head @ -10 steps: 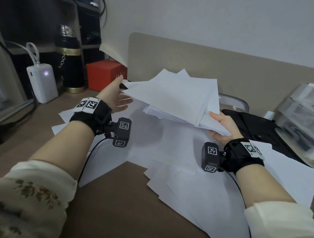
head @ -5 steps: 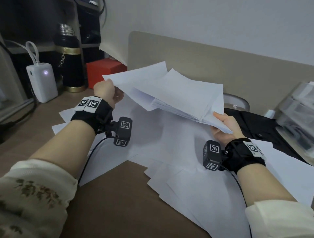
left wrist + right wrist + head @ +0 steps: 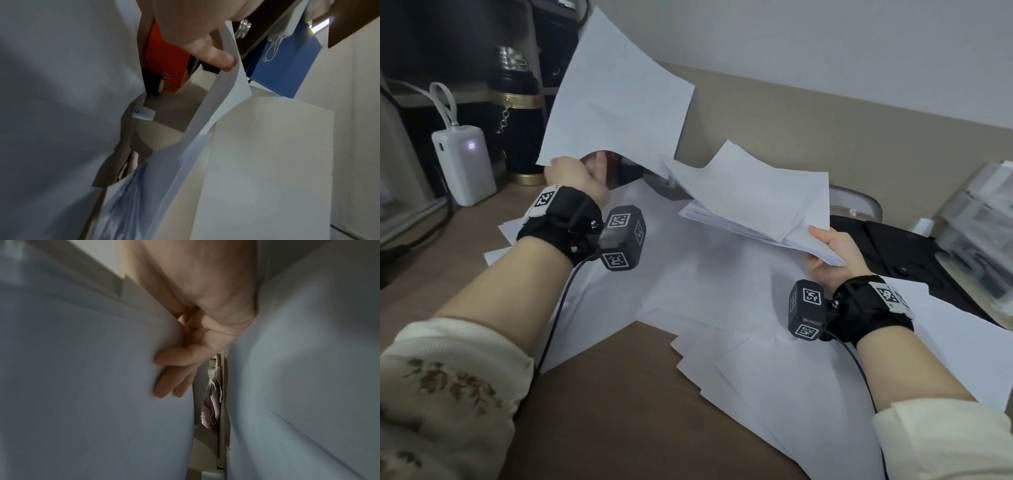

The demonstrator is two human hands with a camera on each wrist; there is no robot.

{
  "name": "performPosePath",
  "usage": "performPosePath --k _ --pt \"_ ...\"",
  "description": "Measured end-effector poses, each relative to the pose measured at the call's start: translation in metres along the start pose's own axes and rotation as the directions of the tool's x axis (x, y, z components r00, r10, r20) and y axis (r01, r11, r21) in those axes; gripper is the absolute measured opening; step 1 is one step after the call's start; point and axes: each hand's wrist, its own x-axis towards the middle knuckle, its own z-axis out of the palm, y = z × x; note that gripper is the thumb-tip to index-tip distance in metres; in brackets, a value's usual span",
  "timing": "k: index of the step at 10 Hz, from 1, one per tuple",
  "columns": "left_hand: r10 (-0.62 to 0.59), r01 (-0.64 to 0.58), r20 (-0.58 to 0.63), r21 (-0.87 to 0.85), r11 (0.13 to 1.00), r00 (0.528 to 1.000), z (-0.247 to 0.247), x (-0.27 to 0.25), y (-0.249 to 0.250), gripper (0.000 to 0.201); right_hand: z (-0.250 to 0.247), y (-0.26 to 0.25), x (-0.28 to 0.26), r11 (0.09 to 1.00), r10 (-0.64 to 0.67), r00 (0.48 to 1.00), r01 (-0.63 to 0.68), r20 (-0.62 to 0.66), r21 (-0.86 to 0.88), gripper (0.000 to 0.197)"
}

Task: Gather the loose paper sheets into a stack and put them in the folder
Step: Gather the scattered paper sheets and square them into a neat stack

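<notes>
Left hand pinches one raised sheet; right hand grips paper stack above loose sheets on tabletop.

Head view looks down; wrist views, seemingly close, share the paper sheets.

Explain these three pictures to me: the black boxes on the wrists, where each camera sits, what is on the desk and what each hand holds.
No machine here: a person's bare hands. The black boxes are wrist cameras; the wide picture comes from a head camera. The left hand pinches a single sheet, raised upright; its wrist view shows a finger on that edge. The right hand grips a stack of sheets; its fingers press the underside. Loose sheets cover the desk. A black folder lies to the right.
</notes>
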Motion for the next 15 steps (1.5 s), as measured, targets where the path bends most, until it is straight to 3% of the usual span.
performPosePath --k 1,2,3,4,7,9,10,12,13,14,15 --pt "0.038 -0.035 -0.03 0.095 0.995 0.999 -0.001 -0.002 0.002 0.065 0.0 0.0 -0.001 1.0 -0.008 1.0 0.008 -0.01 -0.005 0.021" --pt "0.038 -0.038 -0.025 -0.006 0.999 0.999 0.001 -0.007 0.006 0.064 0.0 -0.001 -0.001 1.0 -0.006 1.0 0.006 0.003 -0.012 0.02" --pt "-0.021 0.032 0.052 -0.225 0.974 0.998 0.006 -0.02 0.011 0.056 0.001 -0.001 -0.003 0.999 -0.011 1.0 0.011 0.014 -0.035 0.022" --pt "-0.056 0.191 0.286 -0.468 0.863 0.956 0.02 -0.015 0.008 0.043 0.002 0.0 -0.004 0.999 -0.018 0.999 0.019 0.038 -0.043 0.022" --pt "-0.052 0.226 0.437 -0.357 0.906 0.898 0.045 -0.06 -0.005 0.046 0.001 0.0 -0.001 0.998 0.01 0.998 -0.005 0.063 -0.07 0.026" --pt "0.02 0.182 0.423 -0.432 0.883 0.906 0.044 -0.068 0.005 0.037 0.004 -0.001 -0.007 0.992 -0.004 0.997 0.013 0.075 -0.126 0.017" --pt "-0.009 0.212 0.522 -0.33 0.92 0.853 0.047 -0.075 0.002 0.04 0.005 0.0 -0.007 0.99 -0.008 0.997 0.02 0.081 -0.142 0.018" --pt "-0.213 0.287 0.669 -0.001 0.958 0.712 0.047 -0.093 -0.003 0.029 0.006 0.0 -0.007 0.995 -0.013 1.0 0.015 0.023 -0.101 0.023" --pt "-0.334 0.179 0.718 0.286 0.941 0.611 0.042 -0.093 -0.001 0.032 -0.002 0.002 0.008 0.996 -0.031 0.995 0.022 -0.098 -0.085 0.024" --pt "-0.371 -0.078 0.696 0.522 0.85 0.615 0.036 -0.089 0.006 0.035 0.002 0.002 0.003 0.996 -0.004 0.998 -0.002 -0.064 -0.086 0.024" --pt "-0.21 -0.298 0.658 0.572 0.765 0.723 0.032 -0.071 0.01 0.047 -0.002 0.001 0.009 0.993 -0.02 0.996 0.01 -0.083 -0.12 0.023"
